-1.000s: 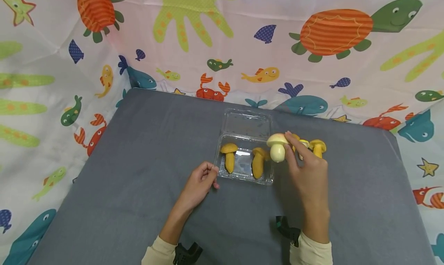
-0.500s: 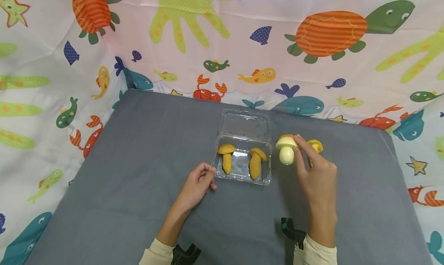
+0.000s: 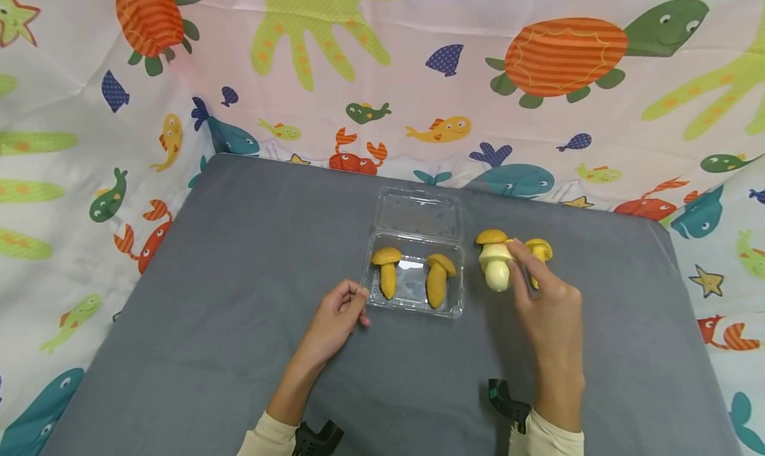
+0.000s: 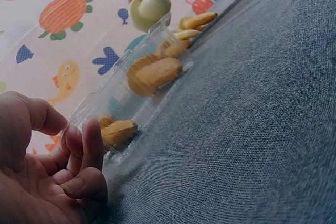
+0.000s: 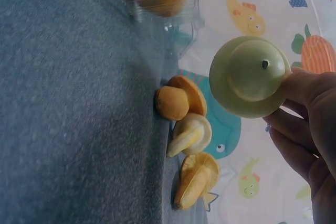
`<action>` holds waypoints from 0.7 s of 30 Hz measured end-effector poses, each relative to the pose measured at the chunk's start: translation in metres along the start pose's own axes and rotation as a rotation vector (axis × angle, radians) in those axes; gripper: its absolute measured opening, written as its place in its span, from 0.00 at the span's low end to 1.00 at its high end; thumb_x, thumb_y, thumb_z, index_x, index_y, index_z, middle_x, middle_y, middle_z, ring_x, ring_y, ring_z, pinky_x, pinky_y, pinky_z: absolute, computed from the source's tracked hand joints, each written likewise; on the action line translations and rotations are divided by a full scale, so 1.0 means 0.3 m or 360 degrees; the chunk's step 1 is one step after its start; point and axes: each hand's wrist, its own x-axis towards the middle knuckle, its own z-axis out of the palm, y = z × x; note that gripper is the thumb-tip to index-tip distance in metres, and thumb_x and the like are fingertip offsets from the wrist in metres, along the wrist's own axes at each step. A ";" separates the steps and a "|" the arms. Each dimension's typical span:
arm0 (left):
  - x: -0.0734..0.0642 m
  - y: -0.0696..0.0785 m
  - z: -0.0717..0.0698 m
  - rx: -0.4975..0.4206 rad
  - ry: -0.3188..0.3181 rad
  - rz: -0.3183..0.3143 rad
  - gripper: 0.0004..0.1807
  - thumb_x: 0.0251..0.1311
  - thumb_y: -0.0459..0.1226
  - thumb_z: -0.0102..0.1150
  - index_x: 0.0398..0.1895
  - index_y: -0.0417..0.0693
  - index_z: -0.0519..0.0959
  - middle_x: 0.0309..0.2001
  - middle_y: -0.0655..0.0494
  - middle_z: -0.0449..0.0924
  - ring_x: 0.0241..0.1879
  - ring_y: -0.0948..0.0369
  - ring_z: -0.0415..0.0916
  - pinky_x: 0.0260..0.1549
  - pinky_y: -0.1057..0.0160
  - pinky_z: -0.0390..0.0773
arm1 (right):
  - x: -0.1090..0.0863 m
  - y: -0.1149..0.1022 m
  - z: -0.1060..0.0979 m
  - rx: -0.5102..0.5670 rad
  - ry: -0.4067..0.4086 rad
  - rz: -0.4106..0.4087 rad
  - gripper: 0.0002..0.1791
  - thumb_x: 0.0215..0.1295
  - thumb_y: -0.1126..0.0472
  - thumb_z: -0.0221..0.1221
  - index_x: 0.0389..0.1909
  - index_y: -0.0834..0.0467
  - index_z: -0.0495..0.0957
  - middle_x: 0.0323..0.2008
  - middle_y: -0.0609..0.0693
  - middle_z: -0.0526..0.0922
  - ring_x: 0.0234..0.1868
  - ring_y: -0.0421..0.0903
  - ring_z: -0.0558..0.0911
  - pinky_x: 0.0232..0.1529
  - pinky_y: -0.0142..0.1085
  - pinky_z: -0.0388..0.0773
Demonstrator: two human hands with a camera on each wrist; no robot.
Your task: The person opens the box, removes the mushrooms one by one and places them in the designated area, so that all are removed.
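Note:
My right hand [image 3: 550, 316] pinches a pale cream mushroom [image 3: 496, 270] by its cap, holding it raised with the rounded stem end toward me. In the right wrist view this mushroom [image 5: 249, 72] shows a small dark spot on its stem end. Left of it stands a clear plastic clamshell box [image 3: 412, 277], its lid tipped back. Two mustard-yellow mushrooms lie inside, one on the left [image 3: 388, 273] and one on the right [image 3: 437, 283]. At the box's front left corner, my left hand [image 3: 335, 320] pinches the rim between thumb and finger.
Beyond the held mushroom, an orange-yellow mushroom [image 5: 176, 100], a pale one [image 5: 191, 135] and a yellow one [image 5: 198, 179] lie in a row on the grey cloth [image 3: 251, 243]. A printed sea-animal curtain [image 3: 406, 58] rises at the back and sides.
My right hand has carried the cream mushroom rightward, away from the box, and slightly nearer to me. The left hand keeps its place at the box corner. The head view has shifted a little.

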 end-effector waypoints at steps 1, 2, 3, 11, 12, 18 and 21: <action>-0.001 0.000 0.000 -0.0001 -0.0001 0.0002 0.11 0.80 0.40 0.56 0.45 0.39 0.79 0.29 0.50 0.77 0.30 0.51 0.84 0.25 0.68 0.70 | -0.003 0.002 0.000 0.0001 -0.0005 -0.0008 0.22 0.70 0.67 0.69 0.63 0.51 0.85 0.59 0.48 0.87 0.49 0.59 0.90 0.48 0.48 0.80; -0.002 0.001 -0.001 -0.0005 -0.0003 0.0002 0.11 0.80 0.40 0.56 0.45 0.39 0.79 0.29 0.50 0.77 0.30 0.51 0.84 0.25 0.68 0.70 | -0.006 0.004 0.000 -0.0002 -0.0009 -0.0014 0.23 0.69 0.67 0.69 0.63 0.50 0.85 0.59 0.47 0.87 0.49 0.59 0.90 0.48 0.48 0.80; -0.002 0.001 -0.001 -0.0007 -0.0005 0.0002 0.11 0.80 0.40 0.56 0.45 0.39 0.79 0.29 0.50 0.77 0.30 0.50 0.84 0.25 0.69 0.70 | -0.009 0.006 0.000 0.0002 -0.0008 -0.0022 0.23 0.69 0.67 0.70 0.63 0.50 0.85 0.58 0.47 0.87 0.49 0.58 0.90 0.50 0.44 0.81; -0.002 0.004 -0.003 -0.0015 -0.0012 -0.0011 0.13 0.81 0.41 0.55 0.44 0.38 0.77 0.30 0.48 0.77 0.31 0.49 0.83 0.25 0.68 0.70 | -0.024 0.018 0.007 -0.0004 -0.0044 -0.0043 0.23 0.68 0.67 0.71 0.63 0.49 0.85 0.59 0.48 0.87 0.54 0.57 0.89 0.59 0.39 0.78; -0.002 0.003 -0.003 -0.0016 -0.0013 -0.0011 0.13 0.81 0.41 0.55 0.44 0.37 0.77 0.30 0.48 0.77 0.31 0.49 0.83 0.25 0.68 0.70 | -0.026 0.020 0.008 -0.0008 -0.0043 -0.0049 0.23 0.68 0.67 0.71 0.63 0.49 0.86 0.59 0.48 0.87 0.54 0.57 0.89 0.59 0.39 0.78; -0.003 0.001 -0.003 -0.0018 -0.0016 -0.0003 0.13 0.81 0.41 0.55 0.44 0.37 0.77 0.30 0.48 0.76 0.31 0.50 0.83 0.25 0.68 0.71 | -0.039 0.029 0.012 -0.0025 -0.0038 -0.0064 0.23 0.66 0.69 0.71 0.61 0.50 0.87 0.57 0.49 0.88 0.53 0.57 0.89 0.53 0.47 0.79; -0.004 0.003 -0.003 -0.0015 -0.0015 -0.0004 0.14 0.81 0.42 0.56 0.44 0.37 0.77 0.30 0.48 0.77 0.31 0.50 0.83 0.25 0.68 0.71 | -0.043 0.034 0.015 -0.0019 -0.0087 -0.0056 0.23 0.66 0.69 0.71 0.61 0.51 0.87 0.57 0.50 0.88 0.54 0.57 0.89 0.57 0.49 0.79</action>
